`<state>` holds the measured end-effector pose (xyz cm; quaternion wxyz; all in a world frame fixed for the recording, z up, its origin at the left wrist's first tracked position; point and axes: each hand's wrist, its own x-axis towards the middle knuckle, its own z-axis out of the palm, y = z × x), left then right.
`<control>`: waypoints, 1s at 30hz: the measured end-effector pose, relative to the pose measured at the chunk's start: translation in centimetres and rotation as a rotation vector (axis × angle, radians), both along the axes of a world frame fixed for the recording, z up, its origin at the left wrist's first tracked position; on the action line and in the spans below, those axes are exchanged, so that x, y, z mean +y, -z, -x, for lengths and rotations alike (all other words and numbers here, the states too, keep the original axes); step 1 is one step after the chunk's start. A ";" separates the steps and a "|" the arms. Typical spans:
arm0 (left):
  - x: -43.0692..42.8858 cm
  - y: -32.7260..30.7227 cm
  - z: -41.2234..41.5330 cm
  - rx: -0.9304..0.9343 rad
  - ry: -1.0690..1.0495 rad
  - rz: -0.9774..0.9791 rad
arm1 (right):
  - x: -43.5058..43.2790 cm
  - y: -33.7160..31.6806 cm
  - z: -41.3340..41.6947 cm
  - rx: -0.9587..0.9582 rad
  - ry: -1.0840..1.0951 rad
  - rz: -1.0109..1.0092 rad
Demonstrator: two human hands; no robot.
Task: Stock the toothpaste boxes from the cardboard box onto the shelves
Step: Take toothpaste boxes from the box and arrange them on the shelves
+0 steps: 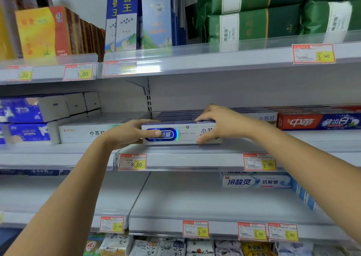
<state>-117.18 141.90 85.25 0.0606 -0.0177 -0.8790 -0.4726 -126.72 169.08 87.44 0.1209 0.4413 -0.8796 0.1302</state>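
A white toothpaste box [187, 133] with a blue oval label lies lengthwise at the front of the middle shelf [195, 150]. My left hand [129, 132] grips its left end, thumb across the blue label. My right hand [216, 123] holds its right end, fingers over the top and thumb under the front. Behind it lie several more boxes of the same kind [179, 115]. Another white toothpaste box [82, 132] rests to the left. The cardboard box is out of view.
Red and blue toothpaste boxes [318, 121] lie to the right, blue tissue packs [29, 119] to the left. The shelf below holds a blue-white toothpaste box [256, 181]. Green packs [254, 11] and tall boxes fill the top shelf. Price tags [132, 162] line the shelf edges.
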 end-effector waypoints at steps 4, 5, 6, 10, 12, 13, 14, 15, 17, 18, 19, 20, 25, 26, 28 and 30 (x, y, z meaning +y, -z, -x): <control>0.1 0.0 -0.1 0.006 0.045 -0.036 | 0.0 0.2 -0.8 0.066 0.000 0.047; 0.1 -0.1 -0.2 0.004 0.051 -0.037 | 0.3 -0.2 -0.7 0.011 0.000 0.104; 0.0 -0.1 -0.2 0.000 0.054 -0.037 | 0.6 -0.8 -0.5 -0.051 -0.001 0.157; 0.3 0.1 -0.1 -0.006 0.012 -0.018 | 1.8 -2.4 1.2 -0.189 -0.010 0.345; 0.6 0.5 0.2 0.040 -0.066 0.008 | 1.9 -2.3 2.4 -0.187 0.013 0.384; 0.7 0.6 0.4 0.058 -0.099 0.013 | 1.7 -2.1 3.1 -0.189 0.029 0.395; 0.8 0.8 0.5 0.064 -0.120 0.010 | 1.6 -1.9 3.9 -0.196 0.046 0.408; 0.8 0.9 0.6 0.063 -0.127 0.005 | 1.3 -1.7 4.6 -0.210 0.058 0.427; 0.9 0.9 0.6 0.059 -0.136 0.016 | 0.6 -1.5 5.9 -0.254 0.066 0.479; 1.0 0.8 0.5 0.060 -0.142 0.023 | 0.1 -1.5 6.4 -0.277 0.065 0.503; 1.1 0.9 0.5 0.066 -0.147 0.027 | -0.4 -1.6 6.8 -0.292 0.061 0.526; 1.2 0.9 0.5 0.071 -0.152 0.041 | -1.0 -1.7 7.1 -0.303 0.058 0.546; 1.3 0.9 0.7 0.040 -0.202 0.185 | -3.3 -1.9 8.6 -0.423 0.026 0.551; 1.2 0.9 0.8 0.032 -0.208 0.220 | -3.4 -1.9 8.7 -0.453 0.014 0.564; 0.9 1.0 1.1 0.026 -0.210 0.240 | -3.4 -1.9 8.8 -0.481 -0.017 0.569; 0.7 1.1 1.3 0.024 -0.211 0.228 | -3.2 -2.0 8.6 -0.476 -0.036 0.537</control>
